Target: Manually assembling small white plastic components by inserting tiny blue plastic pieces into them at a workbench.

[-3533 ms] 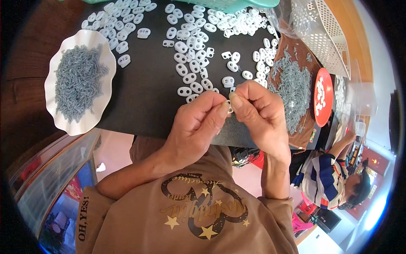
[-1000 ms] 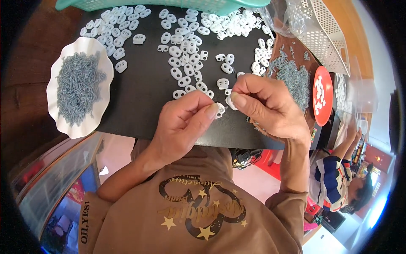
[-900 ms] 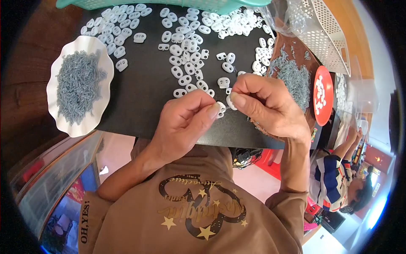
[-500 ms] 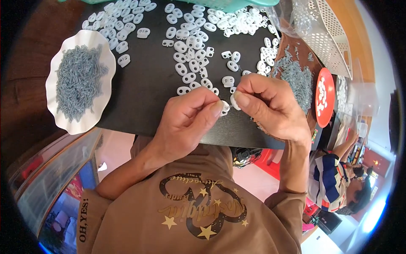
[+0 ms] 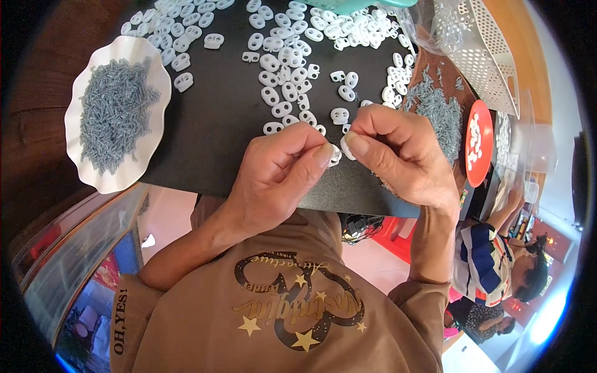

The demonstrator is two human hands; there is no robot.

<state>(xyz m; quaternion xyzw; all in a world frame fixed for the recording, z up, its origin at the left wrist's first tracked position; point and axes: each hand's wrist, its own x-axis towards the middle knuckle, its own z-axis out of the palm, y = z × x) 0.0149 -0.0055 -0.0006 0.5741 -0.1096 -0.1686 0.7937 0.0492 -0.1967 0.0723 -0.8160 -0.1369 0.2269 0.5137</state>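
Observation:
Between the thumb and forefinger of my left hand (image 5: 273,177) is a small white plastic cord-lock part (image 5: 336,155) with holes, mostly covered by the fingertips. My right hand (image 5: 401,155) pinches another white cord-lock piece (image 5: 347,149) close beside it; its far side is hidden by the thumb. The two hands meet over the near part of the black table (image 5: 205,137), pieces nearly touching. Beyond my fingers lie loose white two-hole cord locks (image 5: 289,92), several in a rough column, with a separate one (image 5: 339,116) just past the pinched pieces.
At left, a white scalloped dish (image 5: 160,84) holds a heap of small grey coil springs (image 5: 115,112). More springs (image 5: 438,118) lie on a brown surface at right, near a red plate (image 5: 472,171) of small white parts. A perforated white basket (image 5: 482,56) and a green container (image 5: 339,5) border the table.
Both hands keep their pinches almost unmoved, the pieces still close together. The whole view has shifted slightly, and another person now shows more clearly at the lower right.

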